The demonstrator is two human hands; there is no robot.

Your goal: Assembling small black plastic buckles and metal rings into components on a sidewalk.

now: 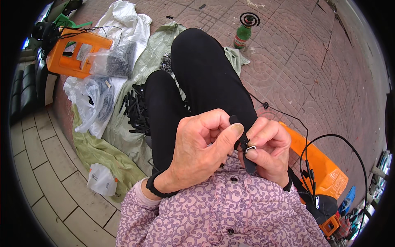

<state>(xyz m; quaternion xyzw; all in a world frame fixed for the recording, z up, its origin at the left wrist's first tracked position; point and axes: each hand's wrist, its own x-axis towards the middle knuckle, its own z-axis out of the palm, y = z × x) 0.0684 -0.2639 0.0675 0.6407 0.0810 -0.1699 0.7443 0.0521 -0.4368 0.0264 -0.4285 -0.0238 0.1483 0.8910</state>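
Observation:
Above my lap, both hands are closed on a short black strap (250,165) with a small silver-coloured metal buckle (249,148). My left hand (201,144) pinches the strap's upper end between thumb and fingers. At the buckle, the thumb and fingers of my right hand (269,144) are pressed together around the strap. The fingers partly hide where buckle and strap meet. Left of my legs lies a heap of black straps (135,109). Beyond it, a pile of small metal parts (166,63) shows beside my knee.
An orange plastic stool (55,61) and a clear bag of small dark parts (120,64) lie on white sacking at the far left. A green bottle (242,36) topped by a black coil stands beyond my knees. At right are an orange plastic seat (321,166) and looping black cables (349,142).

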